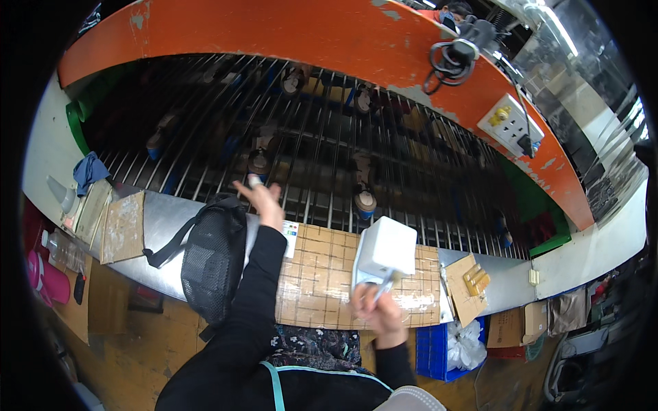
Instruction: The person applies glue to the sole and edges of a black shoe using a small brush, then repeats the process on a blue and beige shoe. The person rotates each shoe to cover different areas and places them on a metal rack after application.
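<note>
My left hand [264, 200] reaches over the near edge of the rods with its fingers spread. Just beyond its fingertips is a shoe-shaped piece with a round heel end [258, 163]; whether they touch I cannot tell. My right hand [381, 312] is closed around a small brush [391, 279], blurred, its tip beside a white box-shaped container [389, 245]. Under the container lies a cardboard sheet [319, 274] marked with a grid of lines. More shoe-shaped pieces, one [365, 200] to the right, lie among the metal rods [308, 157].
A black mesh bag [214, 264] lies left of my left forearm. An orange curved frame [274, 31] arches over the rods and carries a power socket [510, 125]. At the right are a yellowish block [476, 281] and a blue crate [430, 353] with white plastic bags.
</note>
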A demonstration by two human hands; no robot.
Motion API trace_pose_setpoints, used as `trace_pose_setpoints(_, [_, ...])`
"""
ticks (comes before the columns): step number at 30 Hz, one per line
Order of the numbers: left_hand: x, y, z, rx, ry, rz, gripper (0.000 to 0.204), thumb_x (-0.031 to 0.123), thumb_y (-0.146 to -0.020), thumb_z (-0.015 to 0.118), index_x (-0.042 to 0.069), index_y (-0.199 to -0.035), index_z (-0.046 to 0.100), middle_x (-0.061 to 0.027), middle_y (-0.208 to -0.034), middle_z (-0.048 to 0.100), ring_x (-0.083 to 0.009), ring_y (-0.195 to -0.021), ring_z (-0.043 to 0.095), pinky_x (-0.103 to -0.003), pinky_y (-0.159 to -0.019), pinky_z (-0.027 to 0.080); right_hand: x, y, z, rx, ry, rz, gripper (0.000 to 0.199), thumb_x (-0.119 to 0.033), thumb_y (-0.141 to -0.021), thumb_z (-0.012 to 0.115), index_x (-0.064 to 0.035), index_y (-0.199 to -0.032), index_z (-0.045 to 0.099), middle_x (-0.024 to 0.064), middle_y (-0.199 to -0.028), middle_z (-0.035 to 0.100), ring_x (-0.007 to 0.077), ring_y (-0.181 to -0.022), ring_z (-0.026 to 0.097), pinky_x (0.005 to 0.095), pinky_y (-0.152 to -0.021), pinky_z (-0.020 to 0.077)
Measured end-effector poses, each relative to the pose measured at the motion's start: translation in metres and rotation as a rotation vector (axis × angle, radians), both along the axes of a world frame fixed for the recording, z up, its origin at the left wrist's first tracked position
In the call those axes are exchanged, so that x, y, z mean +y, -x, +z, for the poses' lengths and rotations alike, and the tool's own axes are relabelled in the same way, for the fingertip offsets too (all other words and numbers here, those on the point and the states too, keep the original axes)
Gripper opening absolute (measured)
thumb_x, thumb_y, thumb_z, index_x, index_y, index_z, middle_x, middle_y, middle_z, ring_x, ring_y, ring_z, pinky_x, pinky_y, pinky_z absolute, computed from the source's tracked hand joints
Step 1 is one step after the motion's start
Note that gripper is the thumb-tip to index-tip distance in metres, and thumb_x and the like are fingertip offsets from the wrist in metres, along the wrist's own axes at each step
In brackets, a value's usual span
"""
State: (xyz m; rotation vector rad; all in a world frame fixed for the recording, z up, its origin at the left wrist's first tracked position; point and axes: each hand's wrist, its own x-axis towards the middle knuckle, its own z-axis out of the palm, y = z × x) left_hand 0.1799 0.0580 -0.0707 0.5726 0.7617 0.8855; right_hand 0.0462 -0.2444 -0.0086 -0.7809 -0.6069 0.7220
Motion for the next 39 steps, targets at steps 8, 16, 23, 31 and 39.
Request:
trace_pose_setpoints(8, [-0.121,0.046,-0.007,-0.078,-0.515,-0.477,0.051,0.004,-0.093,0.051,0.008,-0.143,0.039,-0.0105,-0.111,0.06,-0.0164,-0.096,0.064,-0.026,-0.084,0.052,0.051,-0.238,0.061,-1.257,1.345,-0.518,0.059,-0.052,-0.081,0.069,0.0044,-0.093,0.056,0.0205,-0.078,0.065,0.038,-0.077,0.065,0.041,-0.068,0.0499])
trace_pose_setpoints(16, [-0.112,0.021,-0.014,-0.08,-0.438,-0.444,0.051,-0.005,-0.09,0.054,0.006,-0.139,0.045,-0.0067,-0.097,0.064,-0.0129,-0.088,0.066,-0.023,-0.078,0.052,0.081,-0.319,-0.043,-1.305,1.841,0.003,0.098,-0.068,-0.061,0.074,0.0103,-0.119,0.058,0.0333,-0.122,0.057,0.0394,-0.115,0.057,0.0371,-0.095,0.0465])
trace_pose_setpoints(23, [-0.113,0.012,-0.02,-0.07,-0.361,-0.648,0.045,0.02,-0.097,0.059,0.005,-0.138,0.046,-0.0145,-0.112,0.062,-0.0198,-0.094,0.067,-0.032,-0.084,0.054,0.081,-0.303,0.013,-0.961,1.805,-0.23,0.066,-0.048,-0.067,0.076,0.003,-0.108,0.066,0.0173,-0.105,0.069,0.0296,-0.087,0.068,0.035,-0.078,0.0532])
trace_pose_setpoints(31, [-0.092,0.02,-0.009,-0.521,0.27,-1.26,0.101,0.07,-0.08,0.061,0.001,-0.146,0.029,-0.0249,-0.135,0.046,-0.0368,-0.112,0.06,-0.049,-0.094,0.052,0.07,-0.202,0.107,-0.518,1.186,-0.325,0.048,-0.039,-0.076,0.073,0.0022,-0.098,0.06,0.0065,-0.078,0.059,0.0118,-0.07,0.056,0.0278,-0.065,0.0466])
trace_pose_setpoints(39, [-0.069,0.051,0.002,-0.826,0.24,-1.252,0.083,0.016,-0.064,0.087,0.006,-0.136,0.047,-0.0105,-0.133,0.055,-0.0281,-0.124,0.053,-0.046,-0.11,0.039,0.012,-0.062,0.095,-1.033,1.095,-0.842,0.03,-0.034,-0.093,0.062,-0.0063,-0.093,0.052,0.0083,-0.081,0.061,0.0269,-0.077,0.058,0.0381,-0.08,0.0357])
